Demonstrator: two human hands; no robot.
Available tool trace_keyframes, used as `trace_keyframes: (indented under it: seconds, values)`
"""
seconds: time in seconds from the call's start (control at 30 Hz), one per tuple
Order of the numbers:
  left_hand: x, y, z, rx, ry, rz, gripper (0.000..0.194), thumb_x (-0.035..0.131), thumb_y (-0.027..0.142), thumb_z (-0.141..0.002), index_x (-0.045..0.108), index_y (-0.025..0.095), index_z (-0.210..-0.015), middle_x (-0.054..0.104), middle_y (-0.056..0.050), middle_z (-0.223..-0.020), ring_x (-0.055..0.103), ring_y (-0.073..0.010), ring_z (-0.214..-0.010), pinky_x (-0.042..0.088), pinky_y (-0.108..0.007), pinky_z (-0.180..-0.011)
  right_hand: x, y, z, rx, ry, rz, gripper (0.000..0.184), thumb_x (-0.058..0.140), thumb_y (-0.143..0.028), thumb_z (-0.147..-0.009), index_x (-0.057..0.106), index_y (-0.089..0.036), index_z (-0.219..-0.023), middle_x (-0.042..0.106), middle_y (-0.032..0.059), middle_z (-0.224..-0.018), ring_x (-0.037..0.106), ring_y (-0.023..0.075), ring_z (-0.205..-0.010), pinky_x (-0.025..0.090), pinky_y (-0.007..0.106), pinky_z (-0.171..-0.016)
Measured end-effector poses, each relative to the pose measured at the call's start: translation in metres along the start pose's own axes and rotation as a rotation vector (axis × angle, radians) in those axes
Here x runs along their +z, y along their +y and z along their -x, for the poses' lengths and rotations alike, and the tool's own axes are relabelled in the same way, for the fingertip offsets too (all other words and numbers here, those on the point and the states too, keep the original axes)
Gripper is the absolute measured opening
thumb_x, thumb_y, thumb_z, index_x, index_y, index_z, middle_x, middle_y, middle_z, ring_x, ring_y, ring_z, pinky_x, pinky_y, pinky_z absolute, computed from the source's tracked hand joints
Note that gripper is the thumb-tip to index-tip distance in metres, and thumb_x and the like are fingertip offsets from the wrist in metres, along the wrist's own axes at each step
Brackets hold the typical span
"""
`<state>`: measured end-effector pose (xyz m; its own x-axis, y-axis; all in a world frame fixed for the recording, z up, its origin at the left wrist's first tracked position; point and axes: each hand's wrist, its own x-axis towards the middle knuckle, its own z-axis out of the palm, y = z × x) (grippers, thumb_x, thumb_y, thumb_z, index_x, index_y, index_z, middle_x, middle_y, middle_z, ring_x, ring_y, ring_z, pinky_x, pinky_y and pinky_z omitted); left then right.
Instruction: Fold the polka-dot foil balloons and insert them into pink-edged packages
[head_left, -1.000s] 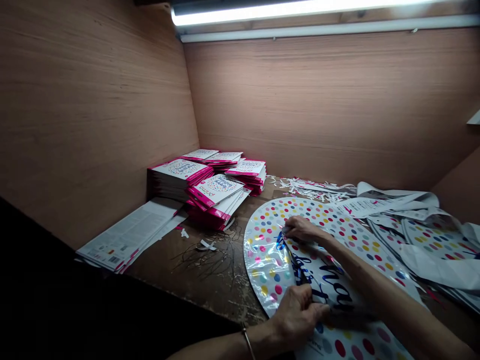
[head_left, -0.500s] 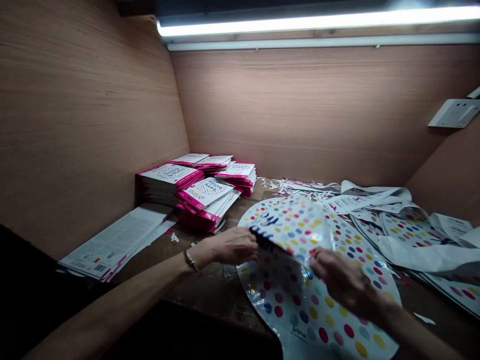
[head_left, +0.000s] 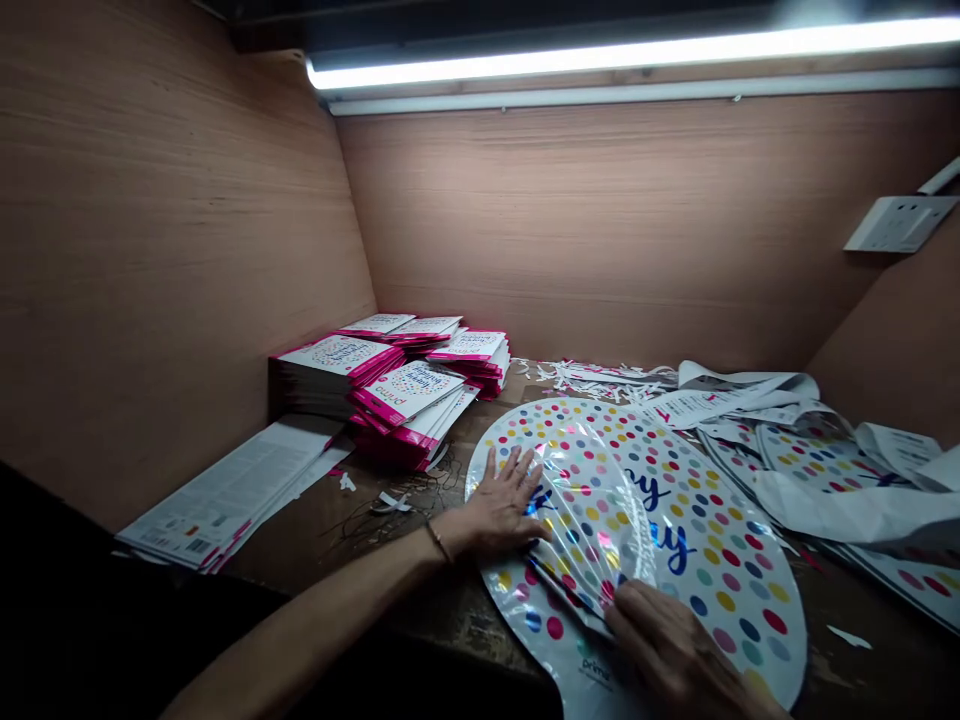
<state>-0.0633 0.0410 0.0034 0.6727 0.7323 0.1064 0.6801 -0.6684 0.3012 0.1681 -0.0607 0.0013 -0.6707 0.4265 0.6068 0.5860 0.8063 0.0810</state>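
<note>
A folded foil balloon (head_left: 596, 490) with coloured dots lies on top of a flat round foil balloon (head_left: 731, 560) with the same dots and blue lettering. My left hand (head_left: 501, 508) presses on the folded one's left side, fingers spread and palm down. At its near right corner my right hand (head_left: 671, 640) has its fingers closed together on the folded edge. The tips of those right fingers are partly hidden. Small print shows on the lower balloon near its front tail.
Stacks of white and pink printed packets (head_left: 409, 390) stand at the back left. Flat printed cards (head_left: 232, 490) lie in front of them. Paper scraps (head_left: 600, 378), white strips (head_left: 750, 395) and more dotted balloons (head_left: 817, 455) lie behind and right. Wooden panels (head_left: 600, 220) enclose the table.
The folded balloon has come down from a raised, tilted position onto the flat one. My left hand has released its edge and spread on top; my right hand has moved nearer to me.
</note>
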Motion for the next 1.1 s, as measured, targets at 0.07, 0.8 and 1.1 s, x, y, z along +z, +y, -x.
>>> trace_keyframes:
  seconds: [0.07,0.8,1.1]
  values:
    - [0.004,0.026,0.015,0.066,-0.003,0.065,0.092,0.058,0.061,-0.073,0.027,0.005,-0.14,0.021,-0.023,-0.145,0.015,-0.0364,-0.136,0.001,-0.054,-0.109,-0.006,-0.002,-0.002,0.006,0.015,-0.005,0.035,0.024,-0.013,-0.093,0.059,-0.015,-0.094,0.065,0.0097,-0.081,0.062,0.0161,-0.073,0.05,0.024,-0.065]
    - [0.041,0.071,0.065,-0.441,0.382,0.707,0.05,0.047,0.032,-0.086,0.038,0.015,-0.132,0.043,-0.017,-0.135,0.04,-0.0308,-0.126,0.037,-0.049,-0.102,0.128,0.065,-0.107,0.029,-0.433,-0.681,0.011,0.068,-0.028,-0.075,0.065,-0.018,-0.076,0.06,0.0002,-0.078,0.05,0.0146,-0.078,0.038,0.029,-0.079]
    - [0.026,0.034,0.074,0.051,0.033,-0.19,0.058,0.045,0.044,-0.09,0.033,0.014,-0.138,0.031,-0.015,-0.144,0.023,-0.0271,-0.135,0.029,-0.046,-0.109,0.094,0.085,-0.108,0.31,-0.15,-0.777,0.033,0.04,-0.039,-0.091,0.062,-0.015,-0.099,0.064,0.0068,-0.096,0.059,0.0176,-0.091,0.046,0.03,-0.081]
